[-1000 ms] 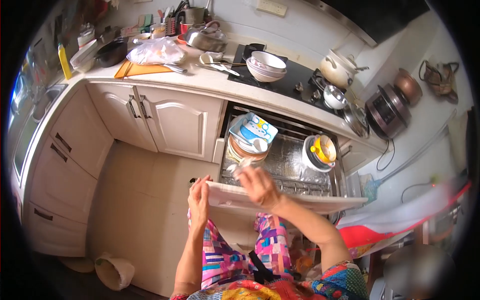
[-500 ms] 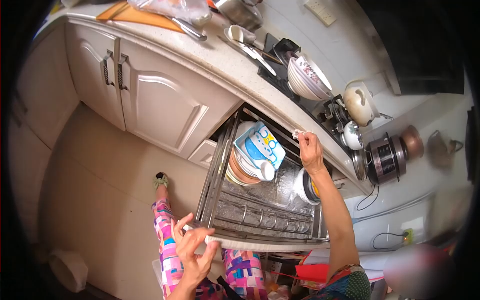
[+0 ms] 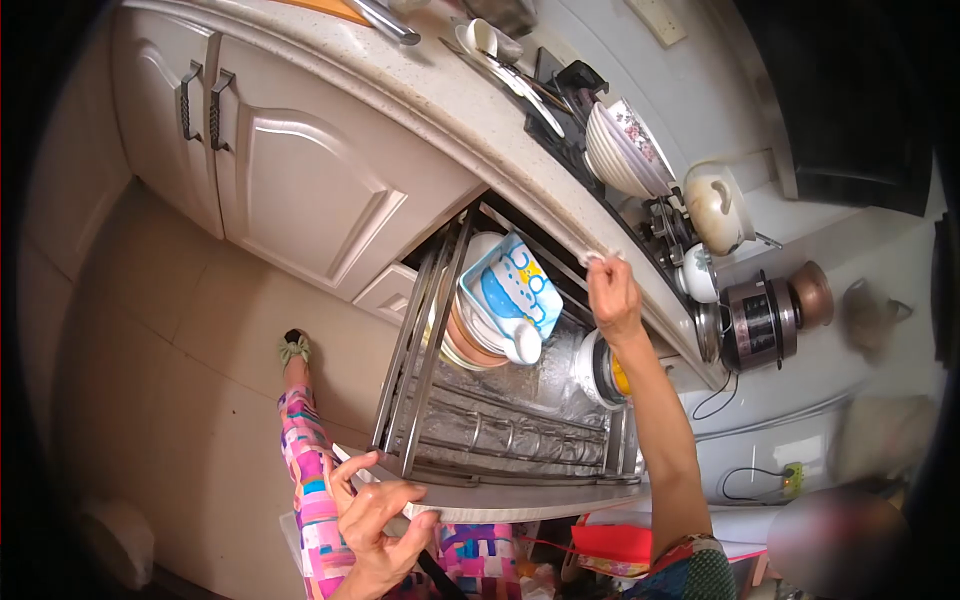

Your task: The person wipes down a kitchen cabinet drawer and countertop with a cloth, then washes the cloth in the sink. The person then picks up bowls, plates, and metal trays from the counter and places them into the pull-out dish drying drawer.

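Note:
My right hand [image 3: 614, 298] is closed on a crumpled white cloth or tissue [image 3: 600, 258], right at the counter's front edge above the drawer. The pulled-out wire-rack drawer [image 3: 478, 432] lies below. Near its left corner, my left hand [image 3: 375, 515] has its fingers and thumb around the edge of the drawer front [image 3: 520, 503]. Inside the drawer, a blue-and-white cartoon tray [image 3: 515, 285] leans over stacked plates [image 3: 465, 335], with a white cup [image 3: 523, 342] lying against them. White bowls [image 3: 592, 370] sit at the drawer's right end, partly behind my right forearm.
Striped bowls [image 3: 622, 155] stand stacked on the stove. A white pot [image 3: 715, 210], a small white bowl [image 3: 697, 274] and a rice cooker [image 3: 757, 322] stand farther right. Knife and spoons lie on the counter [image 3: 440, 95]. Closed cabinet doors [image 3: 310, 180] are at left; my foot [image 3: 294, 346] is on the floor.
The view has shifted slightly, and more of the drawer front's face shows beside my left hand. My right hand still holds the white piece along the counter edge.

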### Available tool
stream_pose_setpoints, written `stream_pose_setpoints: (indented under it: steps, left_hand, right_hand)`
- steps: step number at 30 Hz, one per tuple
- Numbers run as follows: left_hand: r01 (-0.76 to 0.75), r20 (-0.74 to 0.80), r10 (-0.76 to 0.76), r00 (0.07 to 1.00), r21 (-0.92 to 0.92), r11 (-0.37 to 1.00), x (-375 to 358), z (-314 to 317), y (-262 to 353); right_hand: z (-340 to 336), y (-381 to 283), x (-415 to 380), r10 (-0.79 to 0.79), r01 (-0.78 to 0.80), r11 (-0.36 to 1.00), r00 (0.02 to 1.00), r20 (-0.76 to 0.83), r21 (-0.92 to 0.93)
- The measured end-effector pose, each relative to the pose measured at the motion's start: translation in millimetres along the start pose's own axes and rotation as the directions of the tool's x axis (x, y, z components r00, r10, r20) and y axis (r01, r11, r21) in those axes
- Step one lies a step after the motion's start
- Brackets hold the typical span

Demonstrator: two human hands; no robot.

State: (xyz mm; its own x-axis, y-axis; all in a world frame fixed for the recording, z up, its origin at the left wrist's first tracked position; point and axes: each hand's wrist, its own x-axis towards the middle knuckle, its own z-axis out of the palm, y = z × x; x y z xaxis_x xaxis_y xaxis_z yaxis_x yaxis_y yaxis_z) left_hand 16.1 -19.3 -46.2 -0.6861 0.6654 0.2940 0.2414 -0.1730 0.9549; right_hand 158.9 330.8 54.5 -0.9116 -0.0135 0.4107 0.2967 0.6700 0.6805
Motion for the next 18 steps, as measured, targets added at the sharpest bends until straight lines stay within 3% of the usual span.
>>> stream_pose_setpoints:
  steps: [3,7,11,15,18]
  left_hand:
    - [0.02,0.013,-0.019,1.0,-0.018,1.0,-2.9,-1.6,-1.2]
    - [0.041,0.031,-0.039,0.999,-0.04,0.998,-1.9,-4.0,-1.2]
    - [-0.036,0.027,0.036,0.999,-0.012,0.999,1.4,-3.6,-2.6]
    - [-0.031,0.025,0.031,0.999,0.014,0.999,7.4,-4.5,9.3]
    - [-0.004,0.001,0.004,1.0,0.009,1.0,1.9,-8.0,9.5]
  right_hand:
    - [11.2,-17.2,39.0,-0.07,0.071,0.997,0.996,-0.054,0.024]
    - [0.8,1.2,5.7,-0.084,0.084,0.996,0.996,-0.011,0.028]
    - [-3.8,10.2,-9.4,-0.046,0.047,0.998,0.999,-0.023,0.052]
    - [7.3,-15.7,48.8,-0.162,0.162,0.987,0.985,-0.064,-0.004]
    - [29.4,-51.7,129.4,-0.22,0.23,0.973,0.947,-0.234,0.016]
